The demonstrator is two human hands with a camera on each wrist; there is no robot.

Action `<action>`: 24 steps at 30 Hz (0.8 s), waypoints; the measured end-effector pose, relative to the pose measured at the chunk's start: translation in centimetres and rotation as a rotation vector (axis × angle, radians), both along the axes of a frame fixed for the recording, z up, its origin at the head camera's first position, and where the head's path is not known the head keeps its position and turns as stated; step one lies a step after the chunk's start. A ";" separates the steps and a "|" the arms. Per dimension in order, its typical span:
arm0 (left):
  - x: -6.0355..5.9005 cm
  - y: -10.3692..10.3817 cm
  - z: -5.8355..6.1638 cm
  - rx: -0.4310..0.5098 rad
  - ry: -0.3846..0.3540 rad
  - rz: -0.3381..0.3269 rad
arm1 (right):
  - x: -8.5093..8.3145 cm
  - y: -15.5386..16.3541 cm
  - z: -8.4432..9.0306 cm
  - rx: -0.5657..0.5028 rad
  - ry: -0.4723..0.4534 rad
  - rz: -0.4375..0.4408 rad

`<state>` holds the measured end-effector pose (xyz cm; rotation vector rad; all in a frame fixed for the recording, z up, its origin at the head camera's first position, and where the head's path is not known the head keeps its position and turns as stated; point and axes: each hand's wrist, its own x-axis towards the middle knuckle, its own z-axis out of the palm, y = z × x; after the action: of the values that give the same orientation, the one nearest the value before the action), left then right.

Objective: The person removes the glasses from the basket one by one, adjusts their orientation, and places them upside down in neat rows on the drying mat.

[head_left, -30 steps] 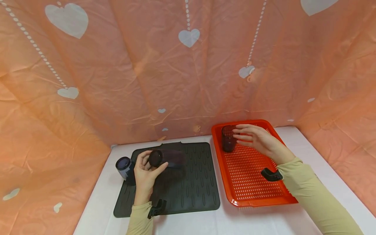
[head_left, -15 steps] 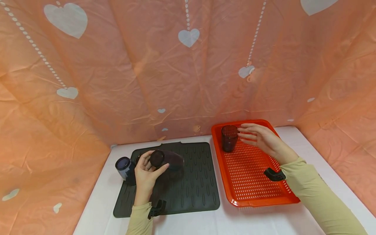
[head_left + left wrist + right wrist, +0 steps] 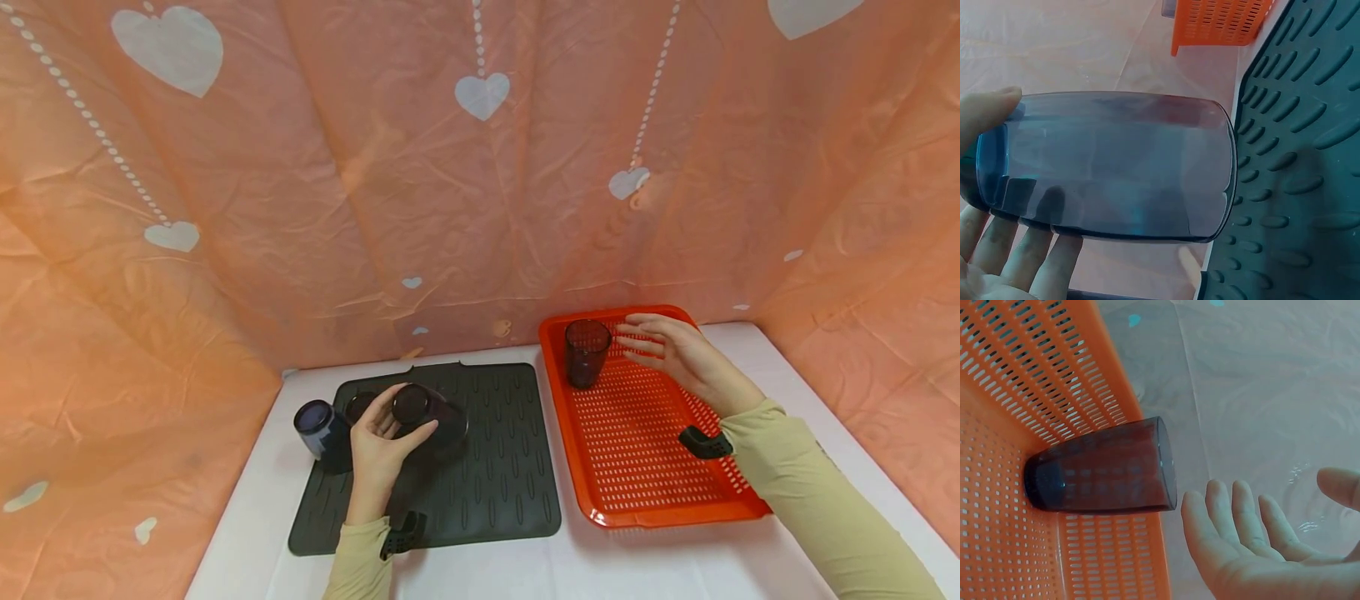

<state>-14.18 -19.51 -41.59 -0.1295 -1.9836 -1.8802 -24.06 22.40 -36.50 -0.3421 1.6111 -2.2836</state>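
Left hand (image 3: 378, 450) grips a tumbler (image 3: 427, 412) over the mat (image 3: 495, 475); right hand (image 3: 678, 354), fingers loose, beside the cup (image 3: 586, 352) in the tray (image 3: 637, 508).

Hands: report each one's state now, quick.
Left hand: grips a dark tumbler over the black mat.
Right hand: open, beside the cup in the orange tray.

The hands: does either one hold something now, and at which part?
The left hand grips a dark tumbler around its side, above the black mat. The right hand holds nothing, open beside the tumbler in the tray.
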 end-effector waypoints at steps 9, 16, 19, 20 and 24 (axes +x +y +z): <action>0.3 0.5 0.6 -0.075 -0.061 0.043 | -0.4 0.4 -0.6 0.035 -0.010 -0.038; 0.2 0.6 0.3 -0.075 -0.087 0.060 | -0.6 0.4 -1.3 0.041 -0.006 -0.050; 0.2 0.6 0.1 -0.072 -0.096 0.066 | -0.7 0.5 -1.3 0.048 -0.015 -0.064; 0.1 0.6 0.0 -0.073 -0.093 0.068 | -0.8 0.5 -1.2 0.051 -0.018 -0.067; -0.7 0.3 -1.6 -0.069 -0.077 0.076 | -1.0 0.4 -0.9 0.081 -0.021 -0.085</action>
<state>-14.93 -19.22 -43.20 -0.0011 -2.0753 -1.7957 -25.04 22.76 -37.44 -0.2333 1.7334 -2.2671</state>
